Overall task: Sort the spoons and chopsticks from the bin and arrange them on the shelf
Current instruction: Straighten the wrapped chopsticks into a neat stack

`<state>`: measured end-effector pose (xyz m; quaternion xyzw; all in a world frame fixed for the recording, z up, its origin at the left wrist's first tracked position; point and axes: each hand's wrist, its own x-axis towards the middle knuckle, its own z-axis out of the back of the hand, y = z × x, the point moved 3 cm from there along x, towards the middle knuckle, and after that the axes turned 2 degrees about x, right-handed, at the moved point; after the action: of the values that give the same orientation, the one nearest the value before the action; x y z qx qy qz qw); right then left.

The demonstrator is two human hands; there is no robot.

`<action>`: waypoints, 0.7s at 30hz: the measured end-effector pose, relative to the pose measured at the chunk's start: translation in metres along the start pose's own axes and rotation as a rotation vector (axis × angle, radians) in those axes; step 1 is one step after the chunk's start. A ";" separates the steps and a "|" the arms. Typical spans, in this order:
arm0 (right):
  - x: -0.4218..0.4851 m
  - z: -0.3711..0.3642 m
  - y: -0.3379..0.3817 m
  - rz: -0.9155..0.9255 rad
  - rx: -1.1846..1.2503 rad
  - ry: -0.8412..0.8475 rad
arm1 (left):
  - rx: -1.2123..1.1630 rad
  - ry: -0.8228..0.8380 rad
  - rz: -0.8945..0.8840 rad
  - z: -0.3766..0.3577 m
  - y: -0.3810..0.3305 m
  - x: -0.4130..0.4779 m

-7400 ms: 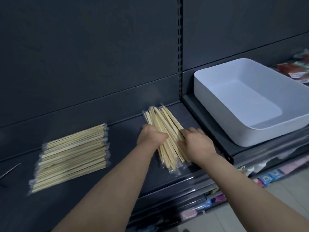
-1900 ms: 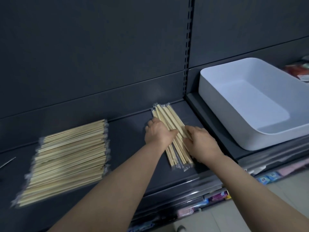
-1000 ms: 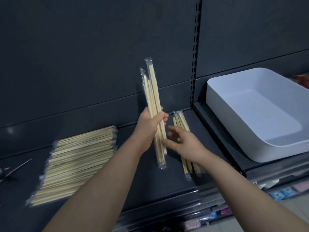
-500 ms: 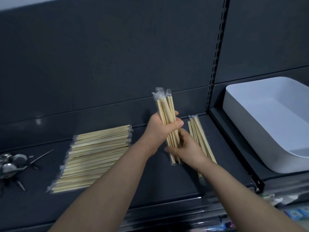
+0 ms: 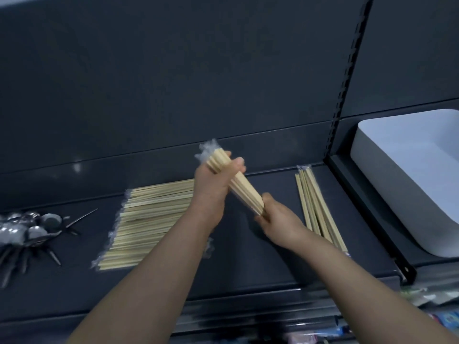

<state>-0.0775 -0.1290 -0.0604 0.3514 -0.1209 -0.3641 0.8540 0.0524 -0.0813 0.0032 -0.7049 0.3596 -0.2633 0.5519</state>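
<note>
A bundle of wrapped wooden chopsticks (image 5: 242, 188) is held tilted above the dark shelf (image 5: 248, 259). My left hand (image 5: 213, 187) grips its upper end and my right hand (image 5: 278, 219) grips its lower end. A large flat pile of wrapped chopsticks (image 5: 149, 219) lies on the shelf to the left, partly hidden by my left forearm. A smaller pile of chopsticks (image 5: 315, 207) lies to the right of my hands. Metal spoons (image 5: 27, 229) are heaped at the far left.
A white plastic bin (image 5: 387, 175) stands on the adjoining shelf section at the right, and the part of its inside that is in view holds nothing. A slotted upright (image 5: 347, 78) divides the dark back panels. Packaged goods (image 5: 442, 319) sit on a lower shelf at bottom right.
The bundle in my hands has tipped from upright to slanting and moved left, toward the large pile. My view has swung left, so more of the spoons show.
</note>
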 end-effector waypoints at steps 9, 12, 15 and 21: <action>-0.008 -0.100 0.085 0.057 -0.421 0.093 | 0.237 -0.355 0.313 0.211 0.008 -0.039; -0.014 -0.129 0.106 0.110 -0.471 0.066 | 0.363 -0.329 0.235 0.257 0.009 -0.054; -0.016 -0.147 0.119 0.156 -0.490 0.014 | 0.498 -0.232 0.063 0.282 0.007 -0.066; -0.030 -0.151 0.125 0.128 -0.368 -0.001 | 0.882 -0.027 -0.091 0.311 0.025 -0.077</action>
<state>0.0385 0.0307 -0.0825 0.1807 -0.0751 -0.3252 0.9252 0.2389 0.1598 -0.0976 -0.4203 0.1741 -0.4061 0.7926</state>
